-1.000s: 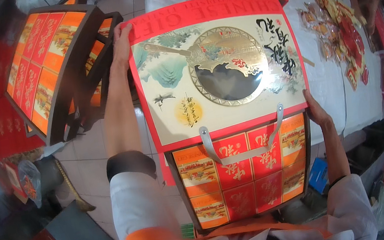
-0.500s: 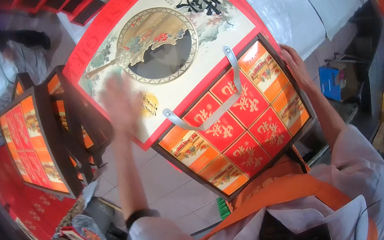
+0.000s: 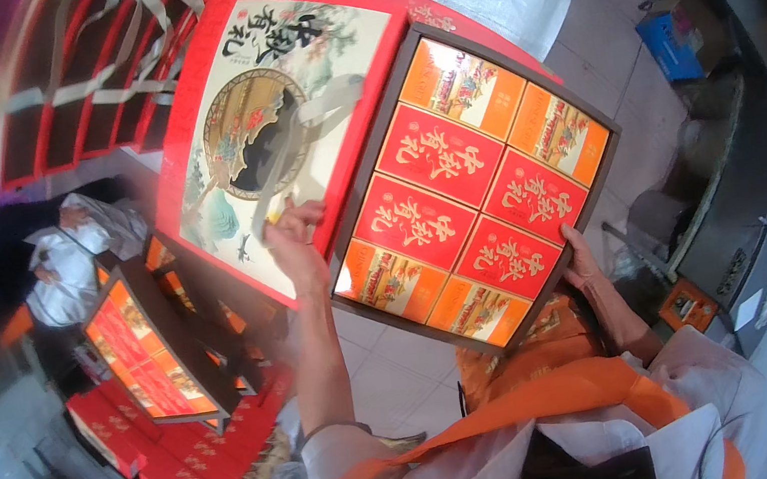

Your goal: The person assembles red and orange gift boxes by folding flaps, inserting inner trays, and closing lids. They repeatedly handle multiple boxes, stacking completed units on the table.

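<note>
A dark brown tray (image 3: 396,106) packed with red and orange printed boxes (image 3: 440,157) is tilted up in front of me. My right hand (image 3: 582,259) grips its lower right edge, with the thumb over the rim. Beside the tray's left edge lies a red-bordered gift box (image 3: 198,128), its cream face printed with a round fan. My left hand (image 3: 298,238) is closed, fingers curled round a pale ribbon handle (image 3: 291,143) that loops over the gift box's face and is partly blurred. Behind the tray, a red panel (image 3: 426,9) shows at the top.
At the left, filled trays (image 3: 143,346) stand upright near red boxes (image 3: 163,469) and a person in dark and white clothing (image 3: 65,247). Dark red-edged boxes with ribbons (image 3: 87,76) line the upper left. A blue carton (image 3: 669,47) is at the right.
The ribbon handle has gone from over the tray to the gift box's face. My left hand has closed on it. The tray now shows uncovered, and the gift box sits farther left in view.
</note>
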Motion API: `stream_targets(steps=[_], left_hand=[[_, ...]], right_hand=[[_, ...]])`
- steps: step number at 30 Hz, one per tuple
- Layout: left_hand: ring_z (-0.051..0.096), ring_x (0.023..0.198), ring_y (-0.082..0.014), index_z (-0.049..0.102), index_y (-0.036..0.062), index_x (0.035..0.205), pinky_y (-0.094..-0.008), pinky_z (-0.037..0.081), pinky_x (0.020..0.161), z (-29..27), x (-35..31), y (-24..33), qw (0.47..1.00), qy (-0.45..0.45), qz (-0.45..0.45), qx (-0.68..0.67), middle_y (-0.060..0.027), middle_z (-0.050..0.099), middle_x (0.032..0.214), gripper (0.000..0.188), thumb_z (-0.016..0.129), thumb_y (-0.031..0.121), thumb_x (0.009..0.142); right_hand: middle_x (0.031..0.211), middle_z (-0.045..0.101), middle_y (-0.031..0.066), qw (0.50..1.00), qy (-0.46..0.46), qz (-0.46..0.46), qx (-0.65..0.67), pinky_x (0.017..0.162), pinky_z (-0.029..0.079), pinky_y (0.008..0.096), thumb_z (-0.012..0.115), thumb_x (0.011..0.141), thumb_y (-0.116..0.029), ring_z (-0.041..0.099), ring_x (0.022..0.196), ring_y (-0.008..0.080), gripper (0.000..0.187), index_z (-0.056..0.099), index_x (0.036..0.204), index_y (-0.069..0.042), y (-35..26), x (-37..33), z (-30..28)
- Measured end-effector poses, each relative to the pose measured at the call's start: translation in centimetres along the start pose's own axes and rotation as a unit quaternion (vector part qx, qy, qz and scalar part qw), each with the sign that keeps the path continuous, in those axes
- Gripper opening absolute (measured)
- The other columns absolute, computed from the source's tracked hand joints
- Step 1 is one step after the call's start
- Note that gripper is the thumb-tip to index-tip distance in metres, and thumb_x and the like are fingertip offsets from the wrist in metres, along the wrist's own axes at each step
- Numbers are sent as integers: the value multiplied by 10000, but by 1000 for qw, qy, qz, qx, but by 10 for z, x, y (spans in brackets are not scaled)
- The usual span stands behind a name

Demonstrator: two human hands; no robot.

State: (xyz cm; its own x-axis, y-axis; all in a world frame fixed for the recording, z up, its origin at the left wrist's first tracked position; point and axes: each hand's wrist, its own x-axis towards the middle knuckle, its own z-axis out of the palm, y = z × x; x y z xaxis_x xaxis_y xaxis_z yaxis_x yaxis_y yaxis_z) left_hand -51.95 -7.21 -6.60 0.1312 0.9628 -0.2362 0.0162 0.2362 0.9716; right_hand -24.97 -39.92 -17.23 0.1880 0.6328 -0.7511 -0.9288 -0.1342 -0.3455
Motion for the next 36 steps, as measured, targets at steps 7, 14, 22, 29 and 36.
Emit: stream_targets(steps=[7, 14, 22, 29, 36], left_hand=[[176, 432, -160, 212, 127, 516, -313, 384, 939, -1, 26, 59, 996, 16, -52, -67, -21, 195, 449, 555, 161, 415, 988], [96, 415, -123, 198, 141, 508, -224, 447, 690, -19, 58, 46, 992, 31, -75, -94, 1, 160, 448, 580, 152, 466, 986], [132, 393, -129, 203, 143, 521, -326, 369, 1025, -15, 14, 44, 994, 44, -50, -85, 6, 169, 434, 549, 145, 424, 989], [136, 372, -114, 219, 165, 521, -361, 396, 984, -8, 11, 26, 991, -19, -128, -40, 38, 173, 436, 568, 125, 473, 989], [155, 378, -107, 209, 170, 533, -374, 399, 971, -11, 11, 16, 988, -70, -126, -46, 58, 171, 456, 550, 184, 463, 998]], right_hand=[[1143, 607, 138, 997, -81, 0, 4, 917, 492, 368, 672, 806, -277, 612, 1016, 229, 537, 509, 1204, 45, 0, 19, -18], [1154, 603, 151, 993, -102, 36, 37, 926, 489, 370, 677, 793, -219, 606, 1032, 234, 513, 515, 1196, 56, -14, 36, -30], [1168, 591, 144, 995, -79, 55, 31, 931, 478, 374, 652, 820, -202, 584, 1059, 234, 485, 499, 1210, 42, -11, 44, -15], [1140, 597, 137, 997, -43, 40, -53, 871, 517, 352, 652, 833, -323, 599, 1029, 219, 533, 496, 1201, 30, -27, 20, 8], [1313, 473, 114, 976, -55, 160, -134, 991, 408, 407, 577, 883, -425, 469, 1190, 218, 617, 389, 1330, -43, -49, 5, 20]])
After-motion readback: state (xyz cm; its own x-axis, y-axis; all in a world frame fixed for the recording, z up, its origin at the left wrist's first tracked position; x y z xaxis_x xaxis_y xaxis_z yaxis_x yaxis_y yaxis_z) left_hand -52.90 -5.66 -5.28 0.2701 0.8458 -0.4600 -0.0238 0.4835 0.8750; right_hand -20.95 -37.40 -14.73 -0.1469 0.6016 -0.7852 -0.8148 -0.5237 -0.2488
